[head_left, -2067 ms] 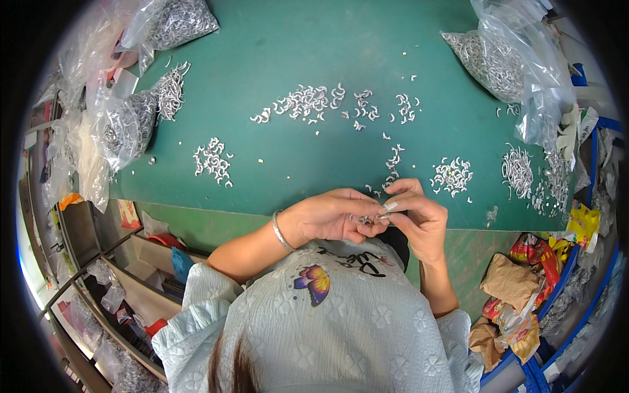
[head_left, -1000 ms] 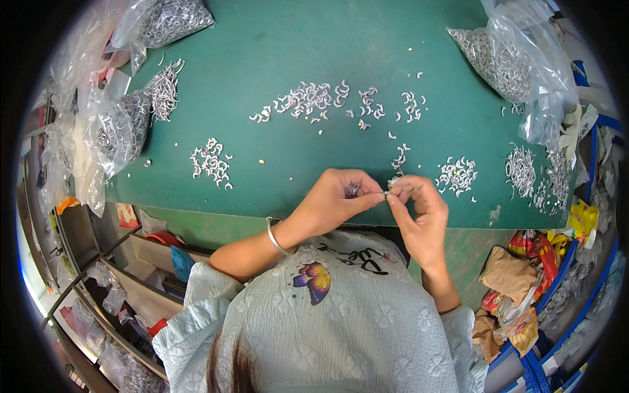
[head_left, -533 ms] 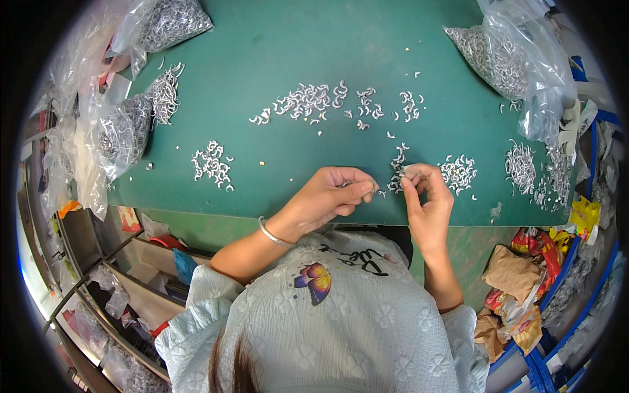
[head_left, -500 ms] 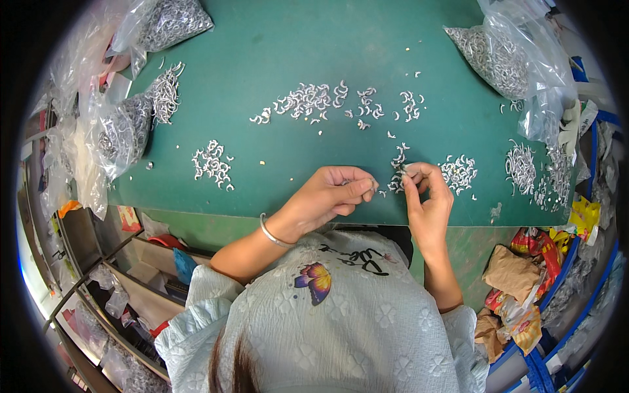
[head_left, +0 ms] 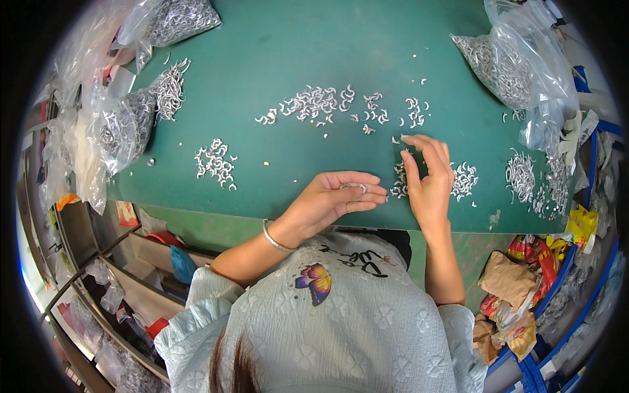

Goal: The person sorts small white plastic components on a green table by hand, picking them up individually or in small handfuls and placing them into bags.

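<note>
Small silvery crescent-shaped metal pieces lie in loose heaps on the green tabletop (head_left: 314,150). My left hand (head_left: 322,204), with a bangle at the wrist, is turned partly up near the table's front edge. A few crescent pieces (head_left: 354,188) rest in its curled fingers. To the right, my right hand (head_left: 430,187) reaches over a small heap (head_left: 398,183), which it partly hides. Its thumb and forefinger are apart, with the fingertips close to a single crescent piece (head_left: 396,140). Another heap (head_left: 464,180) sits just right of that hand.
A larger heap (head_left: 314,103) lies farther back, a smaller one (head_left: 216,164) at left. Clear plastic bags of crescents stand at the left (head_left: 129,124), far left (head_left: 182,23) and right (head_left: 501,69). More pieces (head_left: 519,177) lie near the right edge. Wrappers (head_left: 508,278) sit below the table.
My right hand has moved away from me, and its pinched fingers have parted. The fingers of my left hand have loosened and turned up, showing the pieces in them.
</note>
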Demonstrator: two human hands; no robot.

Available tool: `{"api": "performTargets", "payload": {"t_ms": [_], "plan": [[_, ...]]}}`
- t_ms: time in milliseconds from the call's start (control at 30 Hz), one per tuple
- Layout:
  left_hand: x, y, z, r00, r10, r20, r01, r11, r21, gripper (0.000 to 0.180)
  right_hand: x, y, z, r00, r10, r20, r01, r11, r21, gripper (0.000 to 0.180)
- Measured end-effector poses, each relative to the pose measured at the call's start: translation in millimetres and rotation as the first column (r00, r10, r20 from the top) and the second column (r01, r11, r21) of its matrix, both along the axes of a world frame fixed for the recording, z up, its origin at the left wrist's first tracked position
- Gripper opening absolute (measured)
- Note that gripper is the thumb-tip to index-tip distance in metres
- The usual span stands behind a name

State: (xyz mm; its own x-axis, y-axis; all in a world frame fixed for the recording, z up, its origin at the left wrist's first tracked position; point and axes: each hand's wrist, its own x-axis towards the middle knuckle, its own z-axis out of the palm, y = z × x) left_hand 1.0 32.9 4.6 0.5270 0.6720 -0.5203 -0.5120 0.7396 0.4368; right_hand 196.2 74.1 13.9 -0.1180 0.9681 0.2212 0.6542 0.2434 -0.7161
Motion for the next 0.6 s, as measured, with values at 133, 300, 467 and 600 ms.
{"api": "performTargets", "payload": {"t_ms": [133, 300, 467, 600], "plan": [[-2.5, 2.0, 3.2, 0.999, 0.044, -0.017, -0.045, 0.998, -0.034, 0.028, -2.6, 2.6, -2.5, 0.999, 0.036, 0.022, -0.035, 0.999, -0.021, 0.023], [-1.3, 0.3, -0.5, 0.996, -0.009, -0.089, 0.010, 1.000, 0.013, 0.031, -5.7, -15.3, 14.2, 0.969, 0.247, -0.021, -0.248, 0.967, -0.059, 0.027], [11.9, -0.1, 2.2, 0.993, -0.056, -0.108, 0.063, 0.996, 0.062, 0.032, -3.7, -34.5, 5.1, 0.938, 0.333, 0.096, -0.333, 0.943, -0.012, 0.023], [12.5, 0.8, 5.6, 0.979, -0.089, -0.185, 0.105, 0.991, 0.081, 0.031, 11.4, -33.7, 1.1, 0.959, 0.226, 0.173, -0.238, 0.970, 0.055, 0.022]]}}
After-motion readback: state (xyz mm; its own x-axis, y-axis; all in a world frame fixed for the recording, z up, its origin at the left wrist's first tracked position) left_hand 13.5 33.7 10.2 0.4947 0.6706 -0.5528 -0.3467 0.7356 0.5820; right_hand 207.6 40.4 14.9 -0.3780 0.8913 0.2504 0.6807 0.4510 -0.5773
